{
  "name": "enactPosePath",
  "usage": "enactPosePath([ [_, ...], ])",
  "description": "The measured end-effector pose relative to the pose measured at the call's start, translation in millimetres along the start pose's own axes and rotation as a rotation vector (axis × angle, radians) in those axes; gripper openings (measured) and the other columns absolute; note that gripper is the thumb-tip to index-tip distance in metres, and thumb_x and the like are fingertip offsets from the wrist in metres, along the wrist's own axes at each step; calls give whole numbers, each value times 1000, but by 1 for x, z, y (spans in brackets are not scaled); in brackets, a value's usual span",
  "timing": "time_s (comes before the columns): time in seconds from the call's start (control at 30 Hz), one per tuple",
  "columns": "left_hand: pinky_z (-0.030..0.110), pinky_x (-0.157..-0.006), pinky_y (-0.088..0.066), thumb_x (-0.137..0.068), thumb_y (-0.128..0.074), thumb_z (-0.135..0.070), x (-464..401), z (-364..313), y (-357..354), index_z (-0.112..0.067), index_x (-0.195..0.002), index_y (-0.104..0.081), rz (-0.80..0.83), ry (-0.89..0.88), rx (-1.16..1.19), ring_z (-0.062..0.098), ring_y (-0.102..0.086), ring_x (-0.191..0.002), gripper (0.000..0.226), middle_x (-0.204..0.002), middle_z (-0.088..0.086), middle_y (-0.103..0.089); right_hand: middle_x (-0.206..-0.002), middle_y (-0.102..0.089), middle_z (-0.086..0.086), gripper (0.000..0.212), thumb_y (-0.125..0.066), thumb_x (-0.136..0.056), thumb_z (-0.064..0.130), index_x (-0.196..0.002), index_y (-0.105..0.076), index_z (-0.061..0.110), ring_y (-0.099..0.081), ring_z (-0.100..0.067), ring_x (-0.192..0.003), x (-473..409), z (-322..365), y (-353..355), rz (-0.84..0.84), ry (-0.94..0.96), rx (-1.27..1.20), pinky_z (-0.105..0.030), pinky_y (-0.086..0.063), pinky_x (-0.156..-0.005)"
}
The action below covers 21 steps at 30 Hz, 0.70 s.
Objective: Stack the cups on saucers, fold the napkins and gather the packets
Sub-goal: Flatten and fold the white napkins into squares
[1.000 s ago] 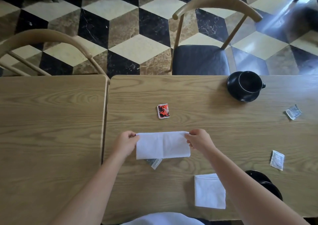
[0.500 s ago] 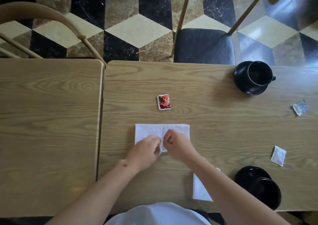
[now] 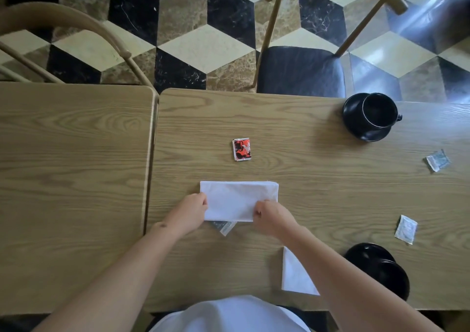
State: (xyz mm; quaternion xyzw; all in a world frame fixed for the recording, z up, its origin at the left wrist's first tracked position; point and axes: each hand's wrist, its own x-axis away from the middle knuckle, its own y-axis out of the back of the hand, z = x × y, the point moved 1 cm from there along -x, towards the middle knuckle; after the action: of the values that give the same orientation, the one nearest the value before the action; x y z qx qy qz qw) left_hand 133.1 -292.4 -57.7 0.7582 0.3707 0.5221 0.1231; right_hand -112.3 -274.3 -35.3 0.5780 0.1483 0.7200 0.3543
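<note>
Two cups: far cup (image 3: 379,111) on saucer (image 3: 356,125), done; near cup (image 3: 379,268) at table's near edge, partly hidden.
Napkins: one (image 3: 296,275) folded; other (image 3: 237,200) mid-fold at table centre.
Hands: left hand (image 3: 190,213) & right hand (image 3: 270,216) each pinch its near corners.
Packets: red packet (image 3: 241,149), two white (image 3: 406,229) (image 3: 437,160), one (image 3: 225,226) under napkin; none gathered.
Room: bare wood btwn items; table gap just left.

- You look down on two light wooden tables (image 3: 76,169) pushed edge to edge.
- Behind them you see a cube-pattern marble floor (image 3: 203,47) in black, cream and brown.
- Two curved-back wooden chairs (image 3: 300,72) face you; glare washes the upper right.
</note>
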Motion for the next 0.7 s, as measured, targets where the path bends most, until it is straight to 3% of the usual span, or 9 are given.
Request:
enactPosePath([
  [0.1,39,-64,-48,-91,-45,-16,3,-5,-1,-15,-80,-57,-94,39,38,22,-59,-77,17,-84,-1,-62,-110,-64,-1,21,-56,-87,16,-106,-63,15,-58,-27,-103,-11,7,23,-266,49,-64,-33,-47,-73],
  [0.17,32,-52,-37,-93,-47,-19,15,-6,-3,-18,-79,-56,-226,65,67,14,-55,-67,17,-77,-5,-59,-117,-61,-2,29,-62,-87,17,-116,-62,16,-49,-27,-113,-22,5,40,-387,113,-22,-35,-47,-84],
  [0.23,32,-50,-36,-94,-48,-20,30,-10,-13,-20,-80,-55,-290,26,89,11,-53,-63,16,-74,-7,-59,-124,-60,-2,37,-65,-88,22,-124,-58,17,-46,-28,-118,-34,6,55,-283,95,47,-38,-48,-91],
  [0.3,38,-56,-45,-95,-49,-21,47,-16,-28,-20,-82,-56,-259,-18,130,16,-58,-66,15,-76,-7,-62,-125,-60,-3,41,-67,-88,28,-125,-56,17,-45,-28,-121,-43,9,63,-148,54,115,-41,-46,-95],
  [0.37,41,-62,-49,-95,-52,-22,58,-20,-42,-22,-82,-58,-228,-24,192,16,-60,-70,14,-77,-8,-64,-121,-62,-4,40,-70,-85,33,-119,-55,16,-47,-29,-120,-49,15,65,-81,52,208,-42,-41,-95],
  [0.43,34,-60,-47,-94,-54,-25,67,-24,-53,-24,-82,-59,-209,4,274,11,-61,-68,13,-74,-10,-65,-117,-61,-5,36,-72,-82,36,-111,-60,18,-47,-29,-118,-49,20,63,-39,65,336,-42,-39,-94],
  [0.53,30,-56,-43,-95,-52,-22,68,-37,-65,-20,-80,-57,-40,168,478,14,-59,-61,16,-68,-8,-63,-112,-58,-4,26,-66,-82,27,-107,-65,19,-48,-29,-114,-44,27,63,28,61,392,-41,-38,-92],
  [0.63,28,-54,-45,-94,-55,-25,68,-52,-68,-14,-90,-57,257,327,718,16,-58,-60,11,-76,3,-63,-83,-55,2,6,-59,-79,20,-83,-55,19,-51,-28,-85,-33,38,68,113,89,246,-32,-33,-71],
  [0.7,28,-58,-49,-90,-67,-35,68,-62,-65,-9,-103,-61,344,350,1030,19,-62,-68,29,-82,7,-66,-78,-52,2,11,-58,-77,21,-75,-47,20,-47,-27,-74,-23,46,76,132,122,132,-30,-31,-60],
])
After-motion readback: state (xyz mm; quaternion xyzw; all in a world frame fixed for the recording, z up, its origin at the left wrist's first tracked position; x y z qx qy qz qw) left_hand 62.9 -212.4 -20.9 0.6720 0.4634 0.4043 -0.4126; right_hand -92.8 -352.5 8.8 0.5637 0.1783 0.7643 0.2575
